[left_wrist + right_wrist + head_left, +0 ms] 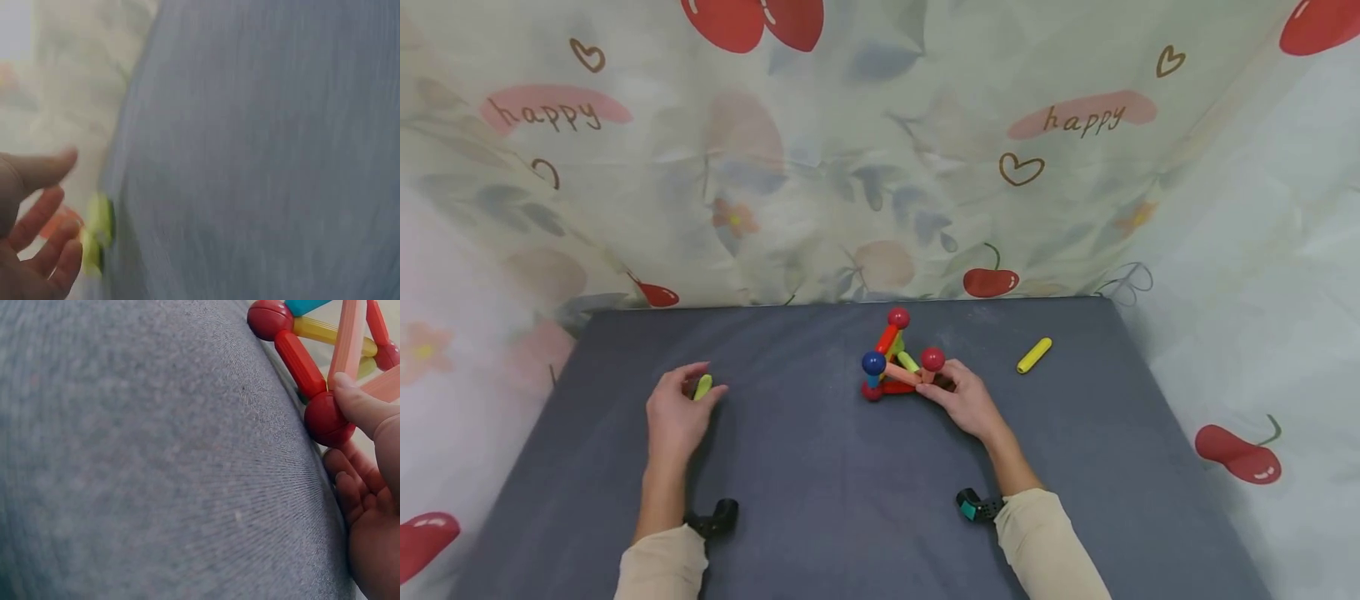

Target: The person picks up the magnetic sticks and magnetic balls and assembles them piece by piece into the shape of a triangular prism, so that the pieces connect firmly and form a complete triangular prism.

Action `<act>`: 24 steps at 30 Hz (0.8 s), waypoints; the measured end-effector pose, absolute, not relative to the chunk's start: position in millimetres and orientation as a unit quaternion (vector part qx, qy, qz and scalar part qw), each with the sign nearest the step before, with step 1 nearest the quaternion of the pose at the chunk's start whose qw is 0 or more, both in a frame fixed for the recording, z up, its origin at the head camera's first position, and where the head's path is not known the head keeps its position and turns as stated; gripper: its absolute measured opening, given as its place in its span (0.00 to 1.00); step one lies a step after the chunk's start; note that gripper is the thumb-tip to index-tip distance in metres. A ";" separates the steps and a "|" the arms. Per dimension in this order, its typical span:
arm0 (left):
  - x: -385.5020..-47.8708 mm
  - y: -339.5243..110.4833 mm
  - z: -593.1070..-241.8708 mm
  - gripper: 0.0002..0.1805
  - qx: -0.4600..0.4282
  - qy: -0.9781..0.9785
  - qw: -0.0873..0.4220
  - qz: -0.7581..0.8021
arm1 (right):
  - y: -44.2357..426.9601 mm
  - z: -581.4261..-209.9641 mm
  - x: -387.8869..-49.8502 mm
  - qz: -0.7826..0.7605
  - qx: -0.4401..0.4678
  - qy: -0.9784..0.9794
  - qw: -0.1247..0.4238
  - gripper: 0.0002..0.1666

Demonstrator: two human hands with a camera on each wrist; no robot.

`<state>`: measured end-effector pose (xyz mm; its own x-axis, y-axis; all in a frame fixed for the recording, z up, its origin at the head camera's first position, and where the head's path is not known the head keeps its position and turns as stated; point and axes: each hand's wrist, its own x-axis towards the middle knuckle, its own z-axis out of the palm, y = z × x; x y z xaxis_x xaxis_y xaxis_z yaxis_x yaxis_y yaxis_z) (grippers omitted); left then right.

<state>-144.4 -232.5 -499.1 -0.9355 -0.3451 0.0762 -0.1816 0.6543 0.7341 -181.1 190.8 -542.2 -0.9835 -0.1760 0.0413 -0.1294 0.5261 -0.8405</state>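
A small frame of coloured magnetic rods and balls stands at the table's centre back, with a blue ball (pixel 874 362) and a red ball (pixel 932 359) on top. My right hand (pixel 964 402) grips its lower right corner. The right wrist view shows the thumb on the foot of a pink rod (pixel 349 347), with curled fingers beside the lower red ball (pixel 329 419). My left hand (pixel 679 410) is over the table's left side, thumb and fingers apart around a yellow-green rod (pixel 703 387). In the blurred left wrist view, yellow-green pieces (pixel 100 219) lie beyond the fingertips.
A loose yellow rod (pixel 1034 355) lies right of the frame on the dark grey tabletop (pixel 820 500). Patterned cloth (pixel 865 167) hangs behind the table's back edge and at both sides. Each wrist wears a black strapped device (pixel 715 520).
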 end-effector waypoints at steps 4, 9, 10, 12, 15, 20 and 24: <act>-146.0 -248.3 -506.4 0.20 0.179 -0.914 0.079 -0.355 | 191.0 -541.8 -180.8 -0.486 -0.089 0.869 0.031 0.11; -151.1 -237.2 -500.5 0.21 0.196 -0.919 0.048 -0.339 | 191.0 -541.0 -181.8 -0.496 -0.091 0.863 0.030 0.10; -152.0 -230.5 -496.3 0.22 0.192 -0.917 0.050 -0.347 | 191.7 -541.2 -181.5 -0.494 -0.091 0.864 0.029 0.10; -154.6 -212.3 -482.9 0.24 0.164 -0.906 0.059 -0.386 | 193.0 -541.1 -180.7 -0.490 -0.091 0.867 0.027 0.10; -160.9 -172.7 -457.6 0.27 0.091 -0.878 0.072 -0.465 | 194.5 -540.7 -180.0 -0.486 -0.090 0.869 0.023 0.10; -172.1 -99.1 -428.2 0.30 -0.070 -0.840 0.075 -0.532 | 193.5 -540.7 -180.3 -0.487 -0.091 0.868 0.024 0.12; -178.4 -58.1 -425.7 0.27 -0.168 -0.834 0.066 -0.522 | 191.5 -541.5 -180.6 -0.487 -0.090 0.868 0.027 0.13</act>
